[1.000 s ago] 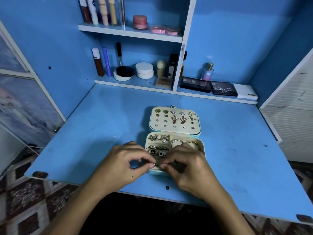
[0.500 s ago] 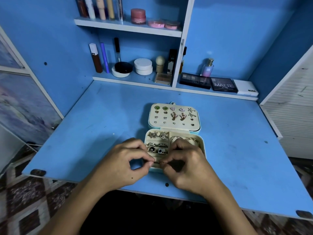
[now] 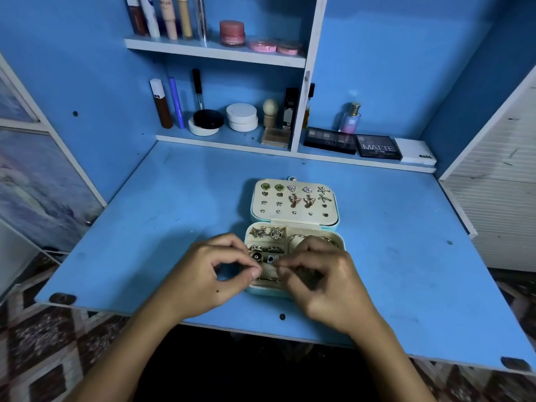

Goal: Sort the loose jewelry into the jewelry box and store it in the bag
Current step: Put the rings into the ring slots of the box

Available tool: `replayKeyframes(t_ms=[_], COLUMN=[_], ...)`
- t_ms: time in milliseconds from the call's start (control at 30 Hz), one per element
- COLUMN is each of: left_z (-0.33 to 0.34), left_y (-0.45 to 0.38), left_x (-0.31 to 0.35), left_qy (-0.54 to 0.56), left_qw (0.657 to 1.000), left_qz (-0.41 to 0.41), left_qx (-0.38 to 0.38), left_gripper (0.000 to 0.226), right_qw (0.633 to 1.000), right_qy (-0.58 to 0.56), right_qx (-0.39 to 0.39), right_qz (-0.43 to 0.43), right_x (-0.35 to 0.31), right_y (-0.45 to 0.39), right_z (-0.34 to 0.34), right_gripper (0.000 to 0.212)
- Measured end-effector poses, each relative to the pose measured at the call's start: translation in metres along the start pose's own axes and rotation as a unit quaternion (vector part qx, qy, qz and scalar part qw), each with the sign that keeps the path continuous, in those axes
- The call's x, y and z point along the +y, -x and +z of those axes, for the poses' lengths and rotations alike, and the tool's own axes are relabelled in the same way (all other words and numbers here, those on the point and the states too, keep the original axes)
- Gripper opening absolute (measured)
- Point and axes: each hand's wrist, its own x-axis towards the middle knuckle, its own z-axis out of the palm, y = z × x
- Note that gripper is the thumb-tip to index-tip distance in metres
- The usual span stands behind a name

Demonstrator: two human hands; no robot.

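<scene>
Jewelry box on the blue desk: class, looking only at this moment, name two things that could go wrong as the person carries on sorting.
1. Both hands, left and right, seem to pinch something tiny over the jewelry box; what it is cannot be made out. A slip could drop it among the rings.
2. The box sits close to the desk front edge; a nudge from either wrist might push it off.

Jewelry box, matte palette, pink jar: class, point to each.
jewelry box (image 3: pixel 294 217), head view, hinge strip between lid and tray.
matte palette (image 3: pixel 378 147), head view, lid lettering.
pink jar (image 3: pixel 232 33), head view, its front.
</scene>
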Motion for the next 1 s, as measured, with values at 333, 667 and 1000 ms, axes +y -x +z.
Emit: replayKeyframes(t_ms=[333,667,1000], left_z=[0.0,0.01,0.01], left_y=[-0.049,-0.086,-0.098], left_x=[-0.016,-0.044,-0.04], left_qy=[0.115,0.049,0.069], left_qw=[0.971,0.946,0.946], left_qz=[-0.171,-0.286,-0.293], left_qx=[0.117,0.146,0.124], left_gripper=[0.01,0.022,0.026], right_qw=[0.953,0.927,0.926], right_qy=[-0.041,0.008,0.021], right_qx=[0.189,0.102,0.076], right_qz=[0.233,0.361,0.368], right_x=[0.021,0.054,0.059], right_y=[-0.023,-0.057,-0.064], right_z=[-0.037,-0.053,-0.052], right_gripper=[0.013,0.03,0.017])
